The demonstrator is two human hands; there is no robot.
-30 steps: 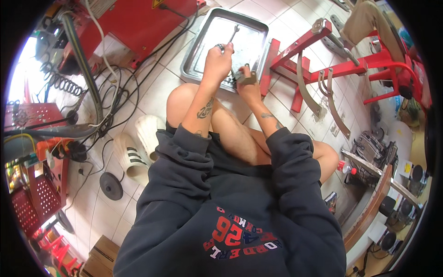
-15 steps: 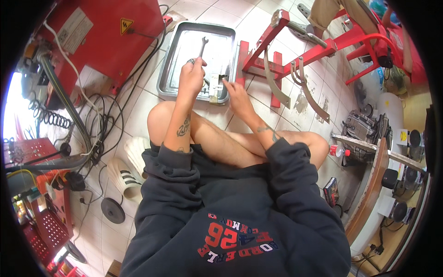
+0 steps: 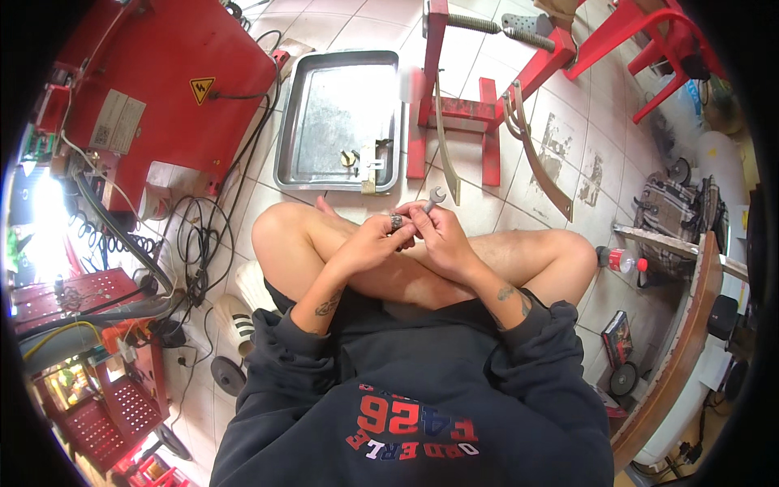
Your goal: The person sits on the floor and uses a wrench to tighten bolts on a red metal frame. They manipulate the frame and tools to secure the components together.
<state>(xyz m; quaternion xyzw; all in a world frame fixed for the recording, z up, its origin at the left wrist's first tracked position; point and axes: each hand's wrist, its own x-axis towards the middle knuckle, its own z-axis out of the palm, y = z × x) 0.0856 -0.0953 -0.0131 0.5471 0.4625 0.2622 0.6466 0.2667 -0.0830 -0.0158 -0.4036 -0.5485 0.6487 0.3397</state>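
Note:
Over my crossed legs, my two hands meet. My right hand (image 3: 446, 242) is closed around an open-end wrench (image 3: 436, 197), whose grey forked jaw sticks up past the thumb. Most of its handle is hidden by fingers. My left hand (image 3: 375, 245), with a ring on one finger, is closed with its fingertips against my right hand; what they pinch is hidden. Just beyond my hands lies a metal tray (image 3: 296, 174). In its near right corner sit a flat silver-and-brass metal piece (image 3: 369, 177) and a small round brass-coloured part (image 3: 348, 158).
A red machine (image 3: 174, 73) stands at the left, with black cables (image 3: 203, 235) on the tiled floor. A red metal frame (image 3: 491, 134) with curved arms stands right of the tray. Pale clogs (image 3: 234, 321), a plastic bottle (image 3: 621, 260) and a wooden-edged bench (image 3: 673, 357) are nearby.
Both hands have drawn back from the tray to above my lap and come together. The wrench has passed from my left hand to my right. My right hand has left the metal piece.

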